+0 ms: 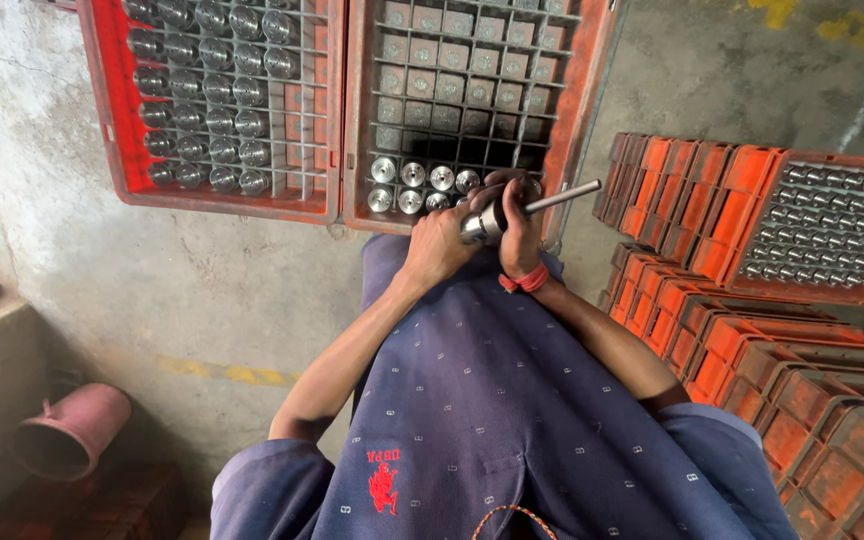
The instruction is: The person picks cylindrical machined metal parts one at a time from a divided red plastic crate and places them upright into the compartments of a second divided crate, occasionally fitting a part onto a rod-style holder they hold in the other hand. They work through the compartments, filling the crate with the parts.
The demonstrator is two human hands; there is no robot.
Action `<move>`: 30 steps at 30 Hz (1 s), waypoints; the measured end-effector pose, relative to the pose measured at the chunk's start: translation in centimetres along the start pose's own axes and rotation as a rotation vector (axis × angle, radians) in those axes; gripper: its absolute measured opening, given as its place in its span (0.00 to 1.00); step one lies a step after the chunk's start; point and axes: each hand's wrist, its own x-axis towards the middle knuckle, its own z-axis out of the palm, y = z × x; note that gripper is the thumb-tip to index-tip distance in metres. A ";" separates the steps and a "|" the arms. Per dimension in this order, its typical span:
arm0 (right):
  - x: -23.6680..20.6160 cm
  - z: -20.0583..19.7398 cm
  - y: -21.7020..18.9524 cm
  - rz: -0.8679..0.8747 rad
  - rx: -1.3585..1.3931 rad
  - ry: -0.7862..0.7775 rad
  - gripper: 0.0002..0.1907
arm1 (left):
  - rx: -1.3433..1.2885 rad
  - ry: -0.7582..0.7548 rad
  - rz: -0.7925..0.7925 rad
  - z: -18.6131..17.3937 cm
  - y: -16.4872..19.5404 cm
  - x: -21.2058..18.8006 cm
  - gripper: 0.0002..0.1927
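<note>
Far left: pink jug (70, 430) on its side by the wall. Red crate (102, 90), grid mostly filled with metal cylinders. Next crate (582, 90): only its near rows filled. Your left hand (439, 245) and right hand (519, 232) both grip a shafted metal part (512, 212) above that crate's near edge. Right: stacked orange crates (752, 330).
</note>
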 end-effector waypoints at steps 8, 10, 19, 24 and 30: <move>1.1 0.6 0.5 0.069 -0.016 -0.075 0.17 | -0.097 -0.004 -0.010 -0.9 -0.8 0.3 0.27; 1.4 0.8 1.2 0.135 -0.021 -0.116 0.17 | -0.138 -0.008 -0.012 -1.1 -1.2 0.2 0.32; 2.1 0.4 5.1 0.365 0.212 0.154 0.18 | -0.125 -0.073 0.102 -4.5 -3.8 0.0 0.35; 4.9 -2.5 5.7 0.174 0.313 0.437 0.15 | 0.102 0.172 0.135 -8.3 -6.2 0.4 0.35; 3.5 -3.8 5.9 0.131 0.315 0.452 0.16 | 0.224 0.391 0.428 -9.2 -8.2 2.3 0.24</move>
